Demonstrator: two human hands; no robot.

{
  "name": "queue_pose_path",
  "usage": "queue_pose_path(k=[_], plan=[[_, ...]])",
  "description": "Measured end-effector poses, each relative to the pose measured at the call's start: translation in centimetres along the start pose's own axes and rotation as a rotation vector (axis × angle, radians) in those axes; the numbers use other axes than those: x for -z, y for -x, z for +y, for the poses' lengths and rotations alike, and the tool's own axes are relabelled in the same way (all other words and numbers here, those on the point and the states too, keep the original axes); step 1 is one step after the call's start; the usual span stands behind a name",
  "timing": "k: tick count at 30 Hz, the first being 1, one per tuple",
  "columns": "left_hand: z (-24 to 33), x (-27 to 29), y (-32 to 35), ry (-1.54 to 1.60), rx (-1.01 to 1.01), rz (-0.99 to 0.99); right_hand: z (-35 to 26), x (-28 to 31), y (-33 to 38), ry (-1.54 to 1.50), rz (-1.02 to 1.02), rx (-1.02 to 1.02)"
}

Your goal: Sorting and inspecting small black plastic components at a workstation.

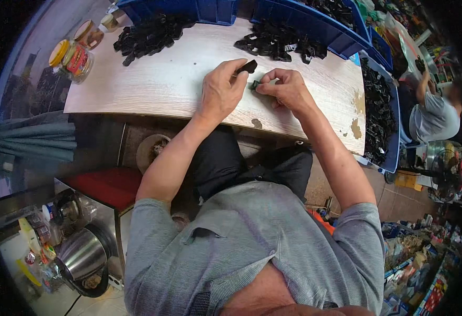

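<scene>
Over the middle of the pale wood-grain table (152, 89), my left hand (222, 87) is closed on a small black plastic part (249, 67), pinched between thumb and fingers. Just to its right, my right hand (286, 88) pinches a small dark green piece (254, 85) between thumb and forefinger. A narrow gap separates the two pieces. Behind my hands lie a pile of black plastic parts (154, 36) on the left and another black pile (278, 41) on the right. The exact kind of either held piece is too small to make out.
Blue bins (315, 23) line the table's far edge. Another blue bin (394, 113) of black parts stands along the right side. A yellow-lidded jar (74, 60) and other jars stand at the far left. Another person (435, 113) sits off to the right.
</scene>
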State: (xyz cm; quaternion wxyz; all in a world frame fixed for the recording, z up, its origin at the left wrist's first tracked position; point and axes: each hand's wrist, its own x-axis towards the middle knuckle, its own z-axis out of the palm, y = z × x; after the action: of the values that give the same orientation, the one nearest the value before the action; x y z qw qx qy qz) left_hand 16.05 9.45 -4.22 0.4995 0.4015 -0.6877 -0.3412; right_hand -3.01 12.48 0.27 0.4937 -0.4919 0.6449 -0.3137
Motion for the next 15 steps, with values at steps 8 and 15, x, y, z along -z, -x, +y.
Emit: queue_pose_path(k=[8,15], plan=[[1.4,0.6,0.2,-0.190,-0.138,-0.088,0.7,0.4,0.6,-0.014,0.007,0.065],[1.5,0.8,0.2,-0.296,-0.408,-0.157,0.9,0.4,0.9,-0.009,0.061,0.061]])
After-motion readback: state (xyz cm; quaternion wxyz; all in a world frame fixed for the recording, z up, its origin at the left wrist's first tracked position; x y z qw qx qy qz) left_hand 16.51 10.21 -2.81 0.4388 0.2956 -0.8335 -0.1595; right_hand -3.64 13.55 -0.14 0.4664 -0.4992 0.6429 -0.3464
